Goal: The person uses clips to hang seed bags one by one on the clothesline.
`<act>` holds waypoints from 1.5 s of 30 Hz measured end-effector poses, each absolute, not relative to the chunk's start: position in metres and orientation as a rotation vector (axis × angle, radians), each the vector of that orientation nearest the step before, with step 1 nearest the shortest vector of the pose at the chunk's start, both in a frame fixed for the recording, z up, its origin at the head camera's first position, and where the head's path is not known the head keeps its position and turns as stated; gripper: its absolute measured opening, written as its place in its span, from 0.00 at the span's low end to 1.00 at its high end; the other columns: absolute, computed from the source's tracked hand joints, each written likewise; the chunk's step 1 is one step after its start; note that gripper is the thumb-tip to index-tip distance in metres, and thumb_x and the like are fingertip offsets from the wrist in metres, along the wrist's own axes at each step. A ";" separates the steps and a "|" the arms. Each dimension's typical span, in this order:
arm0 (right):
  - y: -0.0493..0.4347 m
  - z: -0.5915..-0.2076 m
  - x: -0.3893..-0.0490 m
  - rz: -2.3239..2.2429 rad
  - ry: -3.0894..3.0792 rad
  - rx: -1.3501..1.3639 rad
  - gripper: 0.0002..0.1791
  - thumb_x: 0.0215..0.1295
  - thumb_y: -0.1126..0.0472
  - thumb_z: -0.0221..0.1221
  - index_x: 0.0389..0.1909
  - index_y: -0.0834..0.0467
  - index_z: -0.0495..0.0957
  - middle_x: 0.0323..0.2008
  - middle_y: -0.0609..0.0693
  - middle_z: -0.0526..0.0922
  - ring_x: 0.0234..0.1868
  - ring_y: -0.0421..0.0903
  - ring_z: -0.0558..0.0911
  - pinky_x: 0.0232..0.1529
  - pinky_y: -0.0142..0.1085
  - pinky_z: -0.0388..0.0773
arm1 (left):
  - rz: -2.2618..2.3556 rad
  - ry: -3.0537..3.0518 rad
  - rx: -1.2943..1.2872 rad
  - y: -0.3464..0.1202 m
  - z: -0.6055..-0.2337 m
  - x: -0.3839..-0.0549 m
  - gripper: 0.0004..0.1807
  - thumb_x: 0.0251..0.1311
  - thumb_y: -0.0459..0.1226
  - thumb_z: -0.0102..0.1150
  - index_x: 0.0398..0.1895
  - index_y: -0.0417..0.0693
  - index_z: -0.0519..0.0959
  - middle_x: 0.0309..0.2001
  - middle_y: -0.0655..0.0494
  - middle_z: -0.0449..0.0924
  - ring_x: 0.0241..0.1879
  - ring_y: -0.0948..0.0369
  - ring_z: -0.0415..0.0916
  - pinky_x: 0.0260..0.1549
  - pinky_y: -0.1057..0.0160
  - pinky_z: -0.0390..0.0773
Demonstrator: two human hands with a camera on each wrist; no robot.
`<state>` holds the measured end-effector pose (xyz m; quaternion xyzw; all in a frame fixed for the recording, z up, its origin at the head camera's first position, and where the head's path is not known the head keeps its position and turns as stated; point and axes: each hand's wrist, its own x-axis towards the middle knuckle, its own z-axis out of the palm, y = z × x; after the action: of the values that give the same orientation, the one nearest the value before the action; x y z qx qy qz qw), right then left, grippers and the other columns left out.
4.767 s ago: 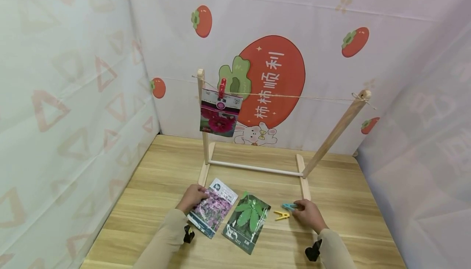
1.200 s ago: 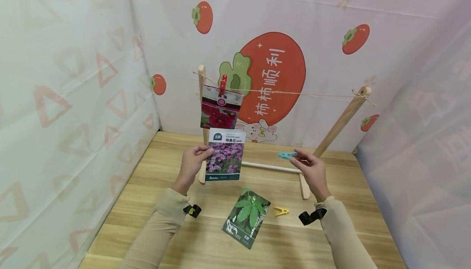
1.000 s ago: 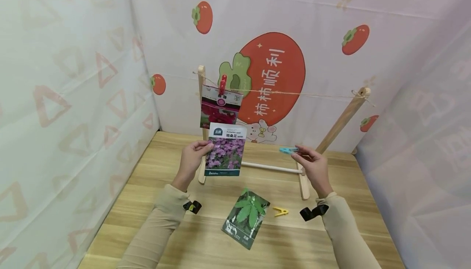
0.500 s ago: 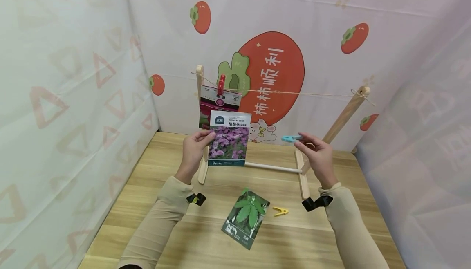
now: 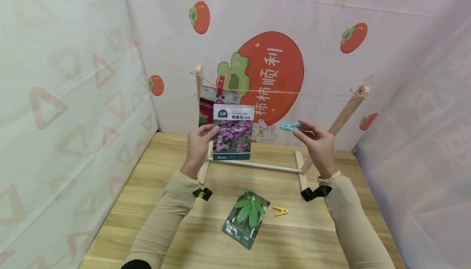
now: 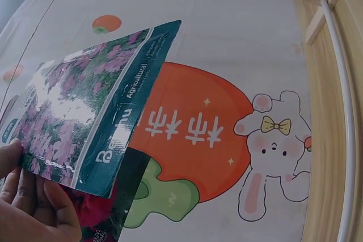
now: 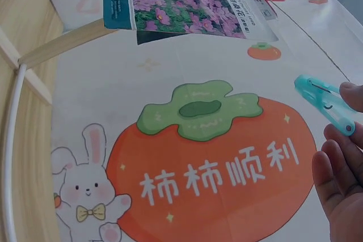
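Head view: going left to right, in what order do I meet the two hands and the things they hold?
Left hand → purple-flower seed packet → light-blue clothespin → right hand.

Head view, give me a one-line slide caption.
Left grip holds a purple-flower packet, right grip a blue clothespin, before a wooden frame strung with twine.

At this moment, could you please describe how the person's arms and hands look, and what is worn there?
The left hand and right hand wear no gloves. The left sleeve and right sleeve are long and plain beige. Near the cuffs sit a black left wrist piece, with a small yellowish mark, and a black right wrist piece.
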<state>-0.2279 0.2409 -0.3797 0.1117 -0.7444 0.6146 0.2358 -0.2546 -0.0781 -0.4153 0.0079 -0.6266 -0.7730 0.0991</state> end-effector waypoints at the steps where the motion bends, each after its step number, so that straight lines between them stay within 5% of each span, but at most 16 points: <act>1: 0.240 -0.379 -0.228 1.688 -2.040 0.309 0.18 0.58 0.69 0.66 0.50 0.67 0.81 0.36 0.39 0.85 0.38 0.36 0.82 0.42 0.23 0.79 | -2.296 -1.845 0.023 -0.077 -0.415 -0.255 0.13 0.61 0.29 0.62 0.45 0.27 0.79 0.27 0.69 0.83 0.32 0.71 0.81 0.37 0.72 0.80; 29: 0.228 -0.312 -0.244 1.338 -2.145 0.692 0.17 0.57 0.75 0.64 0.50 0.69 0.81 0.39 0.33 0.81 0.41 0.34 0.80 0.45 0.20 0.77 | -2.329 -1.854 -0.036 -0.044 -0.402 -0.265 0.13 0.61 0.32 0.64 0.45 0.31 0.82 0.32 0.64 0.85 0.34 0.71 0.82 0.39 0.71 0.80; 37: 0.214 -0.283 -0.257 1.150 -2.227 0.744 0.17 0.61 0.69 0.64 0.52 0.65 0.80 0.41 0.56 0.82 0.41 0.29 0.76 0.46 0.20 0.74 | -2.331 -1.850 -0.043 -0.032 -0.401 -0.269 0.14 0.60 0.35 0.65 0.45 0.34 0.83 0.36 0.60 0.86 0.37 0.70 0.82 0.42 0.72 0.79; 45: 0.194 -0.262 -0.271 1.006 -2.299 0.791 0.18 0.62 0.63 0.65 0.53 0.63 0.81 0.42 0.58 0.82 0.39 0.35 0.76 0.43 0.20 0.73 | -2.385 -1.778 -0.024 -0.017 -0.400 -0.272 0.12 0.60 0.32 0.64 0.44 0.31 0.82 0.29 0.66 0.84 0.33 0.72 0.81 0.37 0.73 0.79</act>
<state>-0.2708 0.1935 -0.2617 0.2910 -0.8454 0.3699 0.2526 -0.2721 -0.0174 -0.4004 -0.0081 -0.5957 -0.7989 0.0831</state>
